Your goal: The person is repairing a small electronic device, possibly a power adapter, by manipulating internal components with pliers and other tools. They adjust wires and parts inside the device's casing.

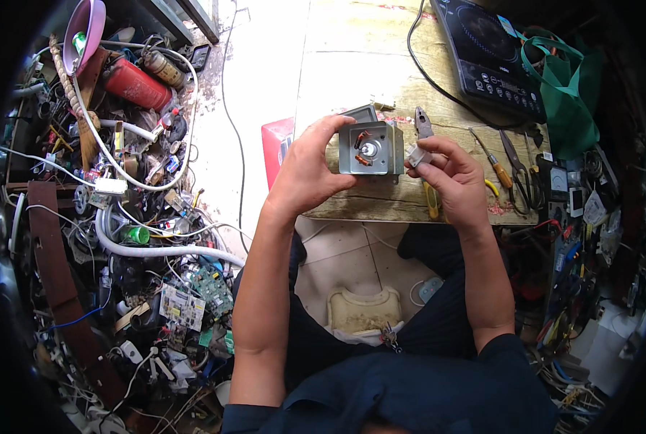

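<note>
At twelve o'clock over the table, the left hand clasps a metal box, thumb opposite fingers; at its three o'clock, the right hand pinches a pale block. Farther, toward two, I see a black cooktop.

A wooden table is standing at the top. A flat black cooker is lying on its right side, and a black cord is curling beside it. A green bag is slumping next to the cooker. Nearer the table's front edge, a screwdriver with a yellowish handle is lying beside some scissors.

On the left, a big messy pile is filling the space. A purple tub is tipping sideways at the top. Below it, a red tank is leaning beside a tan can. A fat white hose is bending past a green can. Lower down, circuit boards are lying near a long brown board.
</note>
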Action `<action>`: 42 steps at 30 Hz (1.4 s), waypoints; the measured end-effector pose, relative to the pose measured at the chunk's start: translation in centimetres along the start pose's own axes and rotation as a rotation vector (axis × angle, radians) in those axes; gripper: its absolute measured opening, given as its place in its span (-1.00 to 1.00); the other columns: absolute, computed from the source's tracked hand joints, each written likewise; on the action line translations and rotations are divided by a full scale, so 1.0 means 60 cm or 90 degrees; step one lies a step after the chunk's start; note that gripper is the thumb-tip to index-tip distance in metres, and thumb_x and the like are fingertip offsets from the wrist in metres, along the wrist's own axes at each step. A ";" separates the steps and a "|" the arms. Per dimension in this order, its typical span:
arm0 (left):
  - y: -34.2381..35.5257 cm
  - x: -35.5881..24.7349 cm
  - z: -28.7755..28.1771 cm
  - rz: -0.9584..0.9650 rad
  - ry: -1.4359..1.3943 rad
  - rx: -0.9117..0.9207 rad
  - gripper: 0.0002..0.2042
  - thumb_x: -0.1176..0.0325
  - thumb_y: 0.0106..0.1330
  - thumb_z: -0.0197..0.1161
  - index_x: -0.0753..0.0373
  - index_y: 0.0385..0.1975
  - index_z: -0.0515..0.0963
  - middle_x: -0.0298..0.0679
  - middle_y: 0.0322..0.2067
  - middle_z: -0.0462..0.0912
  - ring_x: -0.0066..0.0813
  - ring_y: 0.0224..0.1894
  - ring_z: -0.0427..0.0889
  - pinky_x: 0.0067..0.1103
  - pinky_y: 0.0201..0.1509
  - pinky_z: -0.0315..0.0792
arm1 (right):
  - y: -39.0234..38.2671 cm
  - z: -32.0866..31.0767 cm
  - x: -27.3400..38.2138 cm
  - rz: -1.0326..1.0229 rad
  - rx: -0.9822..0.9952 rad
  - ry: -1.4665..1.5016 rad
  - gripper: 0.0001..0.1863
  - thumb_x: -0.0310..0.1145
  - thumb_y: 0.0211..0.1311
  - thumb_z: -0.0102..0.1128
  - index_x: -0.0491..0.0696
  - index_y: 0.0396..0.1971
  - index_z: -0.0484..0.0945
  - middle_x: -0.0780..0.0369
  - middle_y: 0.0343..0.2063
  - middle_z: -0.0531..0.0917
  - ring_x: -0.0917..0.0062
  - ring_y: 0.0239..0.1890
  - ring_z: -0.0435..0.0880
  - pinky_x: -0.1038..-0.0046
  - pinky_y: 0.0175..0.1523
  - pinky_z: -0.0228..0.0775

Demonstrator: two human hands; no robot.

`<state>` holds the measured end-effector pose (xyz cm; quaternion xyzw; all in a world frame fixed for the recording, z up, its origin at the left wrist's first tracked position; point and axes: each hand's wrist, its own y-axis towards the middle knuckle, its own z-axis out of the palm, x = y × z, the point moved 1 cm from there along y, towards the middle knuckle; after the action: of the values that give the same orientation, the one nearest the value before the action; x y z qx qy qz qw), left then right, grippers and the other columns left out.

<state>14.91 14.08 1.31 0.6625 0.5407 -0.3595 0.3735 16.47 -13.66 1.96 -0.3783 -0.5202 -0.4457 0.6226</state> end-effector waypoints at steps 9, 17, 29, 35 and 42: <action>-0.010 -0.030 -0.005 0.070 0.017 -0.039 -0.24 0.41 -0.07 0.67 0.32 0.25 0.56 0.02 0.11 0.72 -0.02 0.19 0.76 -0.29 0.30 0.63 | -0.013 -0.002 -0.003 0.020 0.029 -0.098 -0.63 -0.72 0.38 0.45 -0.17 0.10 0.57 0.24 -0.07 0.77 0.64 -0.05 0.79 0.57 0.04 0.67; -0.020 -0.019 -0.013 0.111 0.010 -0.053 -0.24 0.36 -0.09 0.69 0.33 0.23 0.56 0.03 0.08 0.70 0.04 0.13 0.76 -0.29 0.25 0.65 | -0.005 0.015 0.005 0.043 -0.021 -0.074 -0.69 -0.59 0.57 0.30 -0.23 0.23 0.63 0.16 -0.05 0.81 0.57 -0.06 0.82 0.52 0.04 0.70; -0.019 -0.049 0.031 0.135 0.004 -0.046 -0.30 0.43 -0.02 0.60 0.35 0.22 0.51 0.07 0.05 0.71 0.13 0.10 0.76 -0.22 0.20 0.67 | 0.004 -0.027 -0.013 0.100 -0.037 0.092 -0.64 -0.68 0.37 0.50 -0.23 0.12 0.65 0.19 -0.06 0.81 0.54 -0.05 0.83 0.48 0.13 0.75; -0.025 -0.049 0.026 0.128 0.018 -0.028 -0.24 0.39 0.02 0.70 0.36 0.28 0.51 0.06 0.07 0.71 0.07 0.12 0.76 -0.25 0.26 0.64 | 0.003 -0.037 -0.004 0.106 -0.061 -0.005 -0.49 -0.71 0.31 0.51 -0.21 0.24 0.57 0.23 0.00 0.73 0.61 -0.01 0.78 0.53 0.18 0.69; -0.025 -0.016 -0.028 0.024 0.063 -0.063 -0.48 0.29 0.42 0.55 0.36 0.31 0.61 0.05 0.23 0.73 -0.02 0.32 0.71 -0.29 0.40 0.56 | 0.003 -0.035 0.009 0.033 -0.061 -0.100 -0.47 -0.58 0.43 0.44 -0.18 0.38 0.65 0.25 0.16 0.79 0.72 0.01 0.69 0.58 0.15 0.57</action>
<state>13.41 15.35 2.74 0.6705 0.5627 -0.2922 0.3852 17.33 -15.64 2.15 -0.4548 -0.5359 -0.4229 0.5720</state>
